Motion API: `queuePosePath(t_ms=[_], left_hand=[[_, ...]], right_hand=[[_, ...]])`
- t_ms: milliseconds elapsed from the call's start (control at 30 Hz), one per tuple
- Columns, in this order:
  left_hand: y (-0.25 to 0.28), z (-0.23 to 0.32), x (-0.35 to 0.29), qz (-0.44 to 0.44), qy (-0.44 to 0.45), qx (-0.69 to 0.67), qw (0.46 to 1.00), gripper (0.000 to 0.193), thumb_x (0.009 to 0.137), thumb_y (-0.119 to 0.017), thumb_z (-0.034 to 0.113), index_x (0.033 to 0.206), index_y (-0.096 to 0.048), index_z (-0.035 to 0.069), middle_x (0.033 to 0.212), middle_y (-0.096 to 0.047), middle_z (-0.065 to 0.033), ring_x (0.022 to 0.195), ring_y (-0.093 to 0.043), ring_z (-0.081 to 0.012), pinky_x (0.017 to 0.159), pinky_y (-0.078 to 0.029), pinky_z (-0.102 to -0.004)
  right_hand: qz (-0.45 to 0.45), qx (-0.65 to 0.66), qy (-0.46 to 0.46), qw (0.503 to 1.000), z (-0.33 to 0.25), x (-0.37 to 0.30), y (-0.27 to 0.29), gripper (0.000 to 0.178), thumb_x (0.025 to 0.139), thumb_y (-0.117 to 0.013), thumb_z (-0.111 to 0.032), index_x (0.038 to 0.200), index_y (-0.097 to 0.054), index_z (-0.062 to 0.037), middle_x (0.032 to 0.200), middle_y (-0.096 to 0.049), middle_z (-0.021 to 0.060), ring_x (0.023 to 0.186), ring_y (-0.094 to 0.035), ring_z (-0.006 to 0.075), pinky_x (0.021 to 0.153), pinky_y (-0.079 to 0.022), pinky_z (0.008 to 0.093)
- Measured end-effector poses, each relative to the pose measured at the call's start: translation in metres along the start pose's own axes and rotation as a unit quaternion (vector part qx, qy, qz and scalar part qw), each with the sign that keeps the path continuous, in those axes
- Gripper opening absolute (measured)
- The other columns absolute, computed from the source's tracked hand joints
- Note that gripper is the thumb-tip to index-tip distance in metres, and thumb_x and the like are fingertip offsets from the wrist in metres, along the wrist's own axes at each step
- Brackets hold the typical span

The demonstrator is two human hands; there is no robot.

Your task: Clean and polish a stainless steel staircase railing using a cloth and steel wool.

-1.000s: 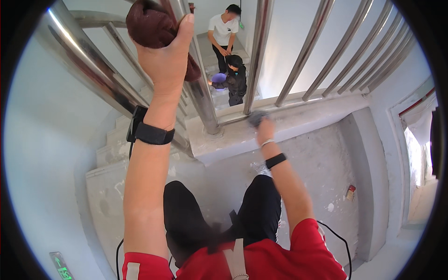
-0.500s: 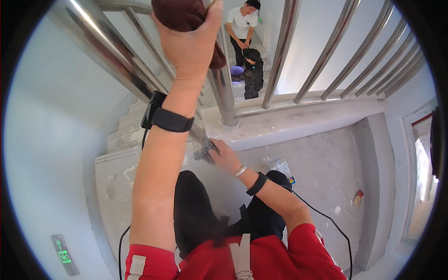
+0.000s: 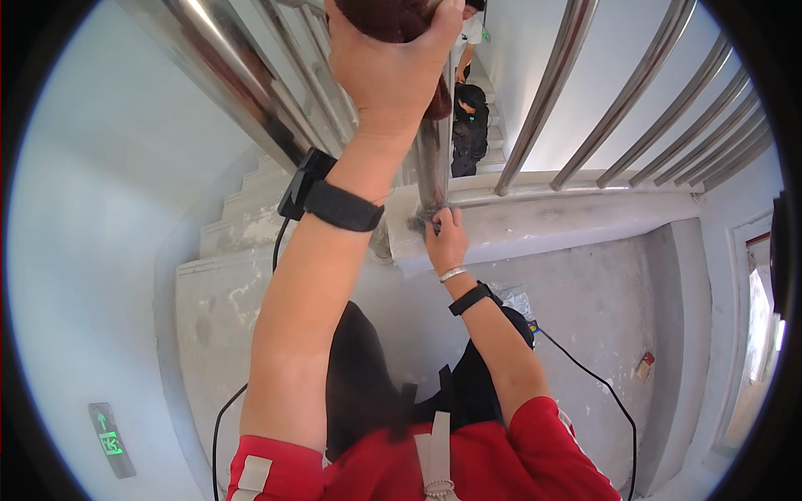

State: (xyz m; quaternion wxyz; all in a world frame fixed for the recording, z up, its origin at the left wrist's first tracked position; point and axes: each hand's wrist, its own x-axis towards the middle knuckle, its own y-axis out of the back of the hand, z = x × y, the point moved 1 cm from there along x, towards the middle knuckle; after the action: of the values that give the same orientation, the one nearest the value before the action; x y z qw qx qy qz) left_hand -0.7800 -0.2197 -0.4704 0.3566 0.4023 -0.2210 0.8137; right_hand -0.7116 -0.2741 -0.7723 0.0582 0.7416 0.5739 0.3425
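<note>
My left hand (image 3: 388, 79) is high up, closed around a dark brown cloth (image 3: 388, 18) at the metal railing post (image 3: 433, 163). Part of the cloth hangs down along the post below my fingers. Lower down, my right hand (image 3: 448, 238) grips a grey steel wool scrubber (image 3: 428, 220). The scrubber presses against the foot of the post, where it meets the pale concrete ledge (image 3: 535, 224).
A thick shiny handrail (image 3: 225, 75) slopes at the left above stairs (image 3: 230, 230). Metal bars (image 3: 551, 92) run to the right. Below, two people (image 3: 470, 125) are on a lower flight. A plastic packet (image 3: 518, 302) and a small red box (image 3: 644, 365) lie on the floor.
My right hand has moved the scrubber up and right, from the lower sloping rail to the post's foot. My left hand has shifted right with the cloth. The whole view has shifted slightly.
</note>
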Motion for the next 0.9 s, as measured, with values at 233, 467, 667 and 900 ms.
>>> queuePosePath(t_ms=[233, 467, 667, 900], left_hand=[[0.002, -0.013, 0.001, 0.032, -0.060, -0.032, 0.997, 0.041, 0.069, -0.075, 0.021, 0.097, -0.053, 0.000, 0.072, -0.056, -0.0051, 0.063, -0.053, -0.0167, 0.061, -0.045, -0.0289], [0.003, -0.004, 0.000, 0.042, -0.054, -0.028, 0.997, 0.049, 0.067, -0.076, 0.022, 0.103, -0.052, -0.001, 0.073, -0.058, -0.0071, 0.066, -0.057, -0.0203, 0.063, -0.046, -0.0305], [0.001, -0.019, 0.004, 0.043, -0.099, -0.020, 0.994, 0.055, 0.066, -0.076, 0.024, 0.109, -0.051, 0.001, 0.088, -0.060, -0.0130, 0.075, -0.059, -0.0266, 0.068, -0.047, -0.0337], [0.006, -0.005, 0.003, 0.003, -0.037, -0.035, 0.999, 0.056, 0.067, -0.075, 0.024, 0.111, -0.050, 0.001, 0.091, -0.058, -0.0138, 0.081, -0.059, -0.0276, 0.070, -0.047, -0.0345]], right_hand=[[0.049, 0.078, 0.020, 0.996, -0.047, 0.028, 0.031, 0.024, 0.072, -0.067, -0.010, 0.086, -0.047, -0.0091, 0.087, -0.051, 0.0100, 0.073, -0.054, 0.0344, 0.061, -0.043, 0.0406], [-0.040, -0.035, -0.147, 0.988, 0.011, 0.000, 0.001, 0.025, 0.072, -0.067, -0.013, 0.086, -0.047, -0.0086, 0.077, -0.055, 0.0115, 0.074, -0.056, 0.0339, 0.061, -0.043, 0.0393], [0.000, 0.096, -0.037, 0.995, -0.022, 0.034, 0.031, 0.025, 0.072, -0.068, -0.014, 0.085, -0.048, -0.0082, 0.074, -0.056, 0.0130, 0.070, -0.056, 0.0357, 0.062, -0.044, 0.0379], [-0.094, -0.064, -0.106, 0.988, 0.003, 0.020, 0.017, 0.029, 0.070, -0.071, -0.020, 0.083, -0.047, -0.0090, 0.072, -0.056, 0.0119, 0.067, -0.054, 0.0363, 0.059, -0.042, 0.0406]])
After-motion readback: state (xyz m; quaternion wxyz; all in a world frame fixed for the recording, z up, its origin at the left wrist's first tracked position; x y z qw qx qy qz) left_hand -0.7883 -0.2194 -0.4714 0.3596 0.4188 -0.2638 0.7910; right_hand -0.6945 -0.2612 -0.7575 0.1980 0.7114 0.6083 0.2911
